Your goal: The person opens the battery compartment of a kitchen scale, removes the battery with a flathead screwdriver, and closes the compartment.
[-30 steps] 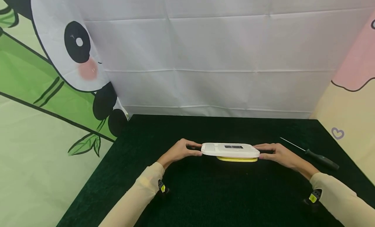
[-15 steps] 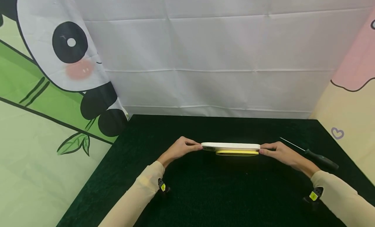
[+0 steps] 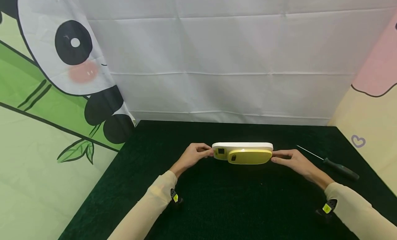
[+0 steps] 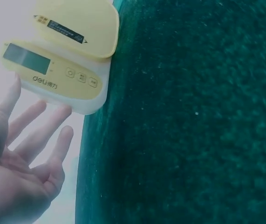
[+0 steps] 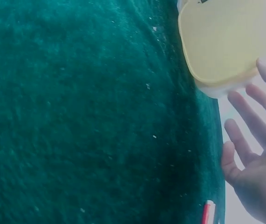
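A yellow and white kitchen scale [image 3: 250, 156] is held up on edge, its yellow plate facing me and its white base behind. My left hand [image 3: 196, 155] pinches its left end, beside the small display. At the opposite end my right hand [image 3: 288, 157] grips the scale between thumb and fingers. The left wrist view shows the scale's display and buttons [image 4: 53, 72] above the left hand [image 4: 25, 154], with the thumb at its edge. In the right wrist view, the fingers of the right hand [image 5: 258, 140] reach the plate end of the scale [image 5: 221, 42].
A screwdriver [image 3: 341, 169] with a dark handle lies on the dark green tabletop [image 3: 235, 205], right of the right hand. A small red and white item [image 5: 208, 212] shows at the bottom of the right wrist view. A white cloth [image 3: 217, 61] hangs behind the table.
The scale has turned over between my hands: first its white underside showed, then its edge, and now its yellow plate and display face me. Both hands kept hold of the ends.
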`<state>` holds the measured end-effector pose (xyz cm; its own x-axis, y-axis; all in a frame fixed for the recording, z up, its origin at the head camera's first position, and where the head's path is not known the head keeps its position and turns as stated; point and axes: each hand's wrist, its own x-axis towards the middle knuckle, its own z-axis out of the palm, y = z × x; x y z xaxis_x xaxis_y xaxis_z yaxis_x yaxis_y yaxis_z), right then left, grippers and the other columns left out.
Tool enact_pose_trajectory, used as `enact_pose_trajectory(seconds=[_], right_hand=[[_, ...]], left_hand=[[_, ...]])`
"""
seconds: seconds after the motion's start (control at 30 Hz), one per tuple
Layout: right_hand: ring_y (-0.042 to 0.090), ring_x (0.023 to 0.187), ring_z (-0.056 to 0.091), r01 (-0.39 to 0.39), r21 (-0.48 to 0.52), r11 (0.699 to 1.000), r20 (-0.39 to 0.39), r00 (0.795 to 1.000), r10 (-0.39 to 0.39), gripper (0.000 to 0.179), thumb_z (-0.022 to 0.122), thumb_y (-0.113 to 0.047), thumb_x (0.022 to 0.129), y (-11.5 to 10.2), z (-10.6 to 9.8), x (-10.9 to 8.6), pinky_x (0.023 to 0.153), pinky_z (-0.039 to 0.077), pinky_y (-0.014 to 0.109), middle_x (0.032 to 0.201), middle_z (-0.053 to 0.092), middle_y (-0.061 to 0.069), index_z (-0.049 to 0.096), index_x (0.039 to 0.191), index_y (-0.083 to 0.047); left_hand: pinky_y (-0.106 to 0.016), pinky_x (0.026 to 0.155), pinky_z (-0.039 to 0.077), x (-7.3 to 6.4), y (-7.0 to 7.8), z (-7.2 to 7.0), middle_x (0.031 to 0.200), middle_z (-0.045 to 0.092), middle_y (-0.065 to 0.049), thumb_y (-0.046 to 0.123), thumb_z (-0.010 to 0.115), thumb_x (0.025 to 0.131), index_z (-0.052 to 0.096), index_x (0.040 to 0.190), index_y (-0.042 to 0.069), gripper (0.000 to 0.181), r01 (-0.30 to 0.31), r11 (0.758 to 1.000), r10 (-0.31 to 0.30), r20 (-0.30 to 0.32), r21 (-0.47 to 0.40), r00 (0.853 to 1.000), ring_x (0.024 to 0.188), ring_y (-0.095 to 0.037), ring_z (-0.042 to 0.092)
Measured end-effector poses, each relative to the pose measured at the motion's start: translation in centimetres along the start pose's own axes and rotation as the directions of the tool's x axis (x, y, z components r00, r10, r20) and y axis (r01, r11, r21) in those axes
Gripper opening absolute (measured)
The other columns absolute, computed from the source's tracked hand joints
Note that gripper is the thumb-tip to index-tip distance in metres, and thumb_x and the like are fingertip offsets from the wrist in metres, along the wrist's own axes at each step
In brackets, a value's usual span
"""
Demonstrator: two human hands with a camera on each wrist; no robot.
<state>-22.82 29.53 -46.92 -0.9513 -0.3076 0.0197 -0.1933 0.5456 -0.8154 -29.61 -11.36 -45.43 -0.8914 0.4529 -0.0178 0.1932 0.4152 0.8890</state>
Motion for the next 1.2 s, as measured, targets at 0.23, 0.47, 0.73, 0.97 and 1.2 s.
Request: enact_pose_trajectory(seconds=[0.23, 0.47, 0.73, 0.97, 1.2], right_hand=[[0.043, 0.131, 0.044, -0.026, 0.048, 0.999, -0.104, 0.994, 0.031, 0.046, 0.062, -0.038, 0.096, -0.5, 2.3, -1.0, 0.101, 0.037, 0.065, 0.138, 0.055, 0.020, 0.059, 0.131, -0.008], [0.041, 0.129, 0.047, -0.049, 0.068, 0.996, -0.145, 0.988, 0.059, 0.047, 0.061, -0.040, 0.096, -0.8, 4.4, -1.2, 0.101, 0.038, 0.064, 0.136, 0.056, 0.020, 0.059, 0.131, -0.008], [0.044, 0.131, 0.045, -0.093, 0.057, 0.994, -0.157, 0.982, 0.101, 0.052, 0.059, -0.045, 0.096, -1.8, 5.9, -1.6, 0.101, 0.037, 0.066, 0.140, 0.053, 0.022, 0.060, 0.132, -0.007], [0.039, 0.125, 0.051, -0.092, 0.091, 0.992, -0.198, 0.974, 0.108, 0.051, 0.058, -0.046, 0.096, -2.2, 6.2, -1.2, 0.100, 0.040, 0.062, 0.135, 0.058, 0.020, 0.062, 0.128, -0.007], [0.034, 0.119, 0.053, -0.162, 0.128, 0.978, -0.229, 0.955, 0.188, 0.054, 0.057, -0.052, 0.094, -2.8, 6.3, -0.7, 0.090, 0.048, 0.046, 0.131, 0.059, 0.019, 0.062, 0.124, -0.007]], left_hand=[[-0.037, 0.081, 0.052, -0.9, -0.1, 0.5, 0.104, 0.071, 0.002, 0.037, 0.065, 0.093, 0.067, 0.106, 0.027, 0.016, -0.021, 0.990, 0.032, -0.074, 0.139, 0.997, 0.095, -0.018, 0.066], [-0.034, 0.074, 0.051, -2.0, -0.2, 0.3, 0.105, 0.068, 0.001, 0.032, 0.064, 0.095, 0.067, 0.104, 0.027, 0.010, -0.027, 0.978, 0.054, -0.129, 0.206, 0.990, 0.090, -0.014, 0.064], [-0.032, 0.071, 0.054, -2.8, -0.1, -0.1, 0.103, 0.073, 0.000, 0.030, 0.063, 0.096, 0.070, 0.106, 0.020, 0.015, -0.073, 0.952, 0.122, -0.150, 0.297, 0.981, 0.082, -0.011, 0.067], [-0.033, 0.073, 0.056, -2.6, 0.1, 0.2, 0.097, 0.074, 0.001, 0.030, 0.064, 0.095, 0.072, 0.102, 0.019, 0.015, -0.048, 0.973, 0.100, -0.223, 0.226, 0.970, 0.075, -0.009, 0.069], [-0.032, 0.070, 0.056, -2.3, 0.2, 0.6, 0.089, 0.073, 0.002, 0.032, 0.066, 0.094, 0.074, 0.097, 0.019, 0.016, -0.021, 0.982, 0.074, -0.278, 0.189, 0.958, 0.070, -0.009, 0.068]])
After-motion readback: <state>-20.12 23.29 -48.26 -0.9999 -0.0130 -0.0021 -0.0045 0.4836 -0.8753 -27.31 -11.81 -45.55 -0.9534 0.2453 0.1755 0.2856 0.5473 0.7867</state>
